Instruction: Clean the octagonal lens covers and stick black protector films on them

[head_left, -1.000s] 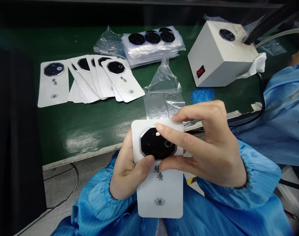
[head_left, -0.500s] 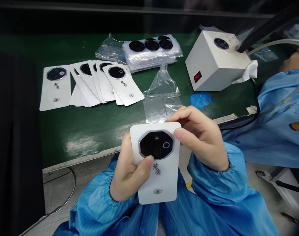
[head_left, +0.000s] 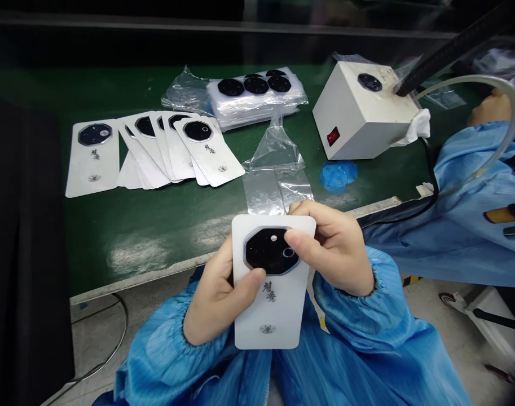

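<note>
A white phone back cover [head_left: 278, 316] with a black octagonal camera panel faces me, close above my lap. My left hand [head_left: 221, 293] is closed on its left side, the thumb flat below the panel and the other fingers hidden behind. On the right upper side my right hand [head_left: 333, 242] grips it too, its thumb pressing the panel's upper right corner, its fingers behind the cover's edge. Just beyond the cover, a clear plastic bag [head_left: 274, 152] lies on the green bench. Farther left, several similar white covers [head_left: 217, 155] are fanned out, partly overlapping.
A stack of clear film sheets [head_left: 257, 101] with black octagonal panels lies at the back. Right of it stands a white box [head_left: 346, 113] with a red switch, near a blue blob [head_left: 338, 176]. At far right is a co-worker's blue sleeve [head_left: 472, 158] beside a curved hose.
My right thumb has moved left from the cover's corner onto the black panel, and the right fingers have closed in behind. The cover has turned slightly. The view has shifted a little.
</note>
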Demonstrator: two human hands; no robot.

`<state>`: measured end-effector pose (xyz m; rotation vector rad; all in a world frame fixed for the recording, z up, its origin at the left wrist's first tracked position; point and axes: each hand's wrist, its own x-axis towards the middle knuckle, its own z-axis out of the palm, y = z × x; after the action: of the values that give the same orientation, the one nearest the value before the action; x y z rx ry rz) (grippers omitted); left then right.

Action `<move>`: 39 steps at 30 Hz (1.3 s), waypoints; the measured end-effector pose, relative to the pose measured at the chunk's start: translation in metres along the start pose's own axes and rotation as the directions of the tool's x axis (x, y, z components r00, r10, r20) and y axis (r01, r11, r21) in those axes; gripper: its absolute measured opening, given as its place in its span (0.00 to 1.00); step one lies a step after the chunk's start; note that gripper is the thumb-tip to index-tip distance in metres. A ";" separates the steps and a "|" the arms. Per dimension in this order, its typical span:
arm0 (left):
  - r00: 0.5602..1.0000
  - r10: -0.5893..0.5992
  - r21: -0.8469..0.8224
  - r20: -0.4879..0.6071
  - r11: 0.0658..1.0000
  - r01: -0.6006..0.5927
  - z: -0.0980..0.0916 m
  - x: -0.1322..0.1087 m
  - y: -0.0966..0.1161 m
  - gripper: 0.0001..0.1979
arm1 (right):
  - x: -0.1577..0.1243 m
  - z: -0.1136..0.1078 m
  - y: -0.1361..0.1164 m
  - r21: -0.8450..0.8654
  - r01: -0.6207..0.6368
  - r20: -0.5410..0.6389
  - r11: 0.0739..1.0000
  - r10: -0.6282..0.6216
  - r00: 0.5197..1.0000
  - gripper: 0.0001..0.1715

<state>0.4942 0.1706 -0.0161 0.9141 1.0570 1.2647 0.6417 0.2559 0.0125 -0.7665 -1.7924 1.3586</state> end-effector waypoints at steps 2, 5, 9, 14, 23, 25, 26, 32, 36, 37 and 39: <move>0.999 0.009 0.058 0.040 0.998 -0.012 -0.005 0.001 -0.002 0.05 | 0.001 0.000 0.001 0.025 -0.016 -0.011 1.000 0.016 1.000 0.10; 1.000 -0.019 0.060 -0.006 0.998 0.019 -0.006 0.000 -0.002 0.08 | 0.001 0.001 -0.001 0.107 -0.108 0.002 0.988 0.108 0.994 0.11; 0.996 -0.003 0.001 -0.085 1.000 0.003 -0.003 -0.002 0.002 0.07 | -0.003 0.003 -0.004 0.195 -0.229 0.138 0.954 0.204 0.969 0.06; 0.995 0.013 0.012 -0.095 1.000 -0.012 -0.001 -0.003 0.005 0.07 | -0.008 0.009 -0.007 0.133 -0.271 0.181 0.953 0.245 0.952 0.06; 0.990 0.104 0.121 -0.090 0.988 -0.093 -0.002 -0.005 0.003 0.08 | -0.009 0.014 -0.008 0.043 -0.148 0.096 0.988 0.143 0.985 0.08; 0.989 0.134 0.154 -0.066 0.980 -0.123 -0.002 -0.005 0.003 0.09 | -0.008 0.014 -0.007 0.034 -0.099 0.089 0.995 0.095 0.991 0.08; 0.988 0.148 0.161 -0.053 0.977 -0.137 -0.002 -0.005 0.003 0.09 | -0.008 0.014 -0.007 0.031 -0.078 0.088 0.996 0.075 0.993 0.08; 0.974 0.223 0.179 -0.037 0.961 -0.213 -0.003 -0.005 0.001 0.07 | -0.007 0.016 -0.005 0.004 -0.035 0.084 0.999 0.034 0.996 0.08; 0.973 0.225 0.197 -0.053 0.957 -0.211 -0.004 -0.006 -0.004 0.06 | -0.008 0.016 -0.003 -0.015 -0.032 0.076 0.999 0.033 0.997 0.08; 0.973 0.223 0.204 -0.059 0.957 -0.207 -0.005 -0.006 -0.005 0.06 | -0.008 0.016 -0.002 -0.016 -0.028 0.076 0.999 0.029 0.997 0.08; 0.971 0.225 0.217 -0.077 0.955 -0.204 -0.006 -0.005 -0.007 0.06 | -0.008 0.016 -0.001 -0.014 -0.021 0.086 1.000 0.022 0.996 0.07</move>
<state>0.4903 0.1645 -0.0238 1.1600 1.2108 1.4101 0.6322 0.2413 0.0089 -0.7463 -1.8663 1.4140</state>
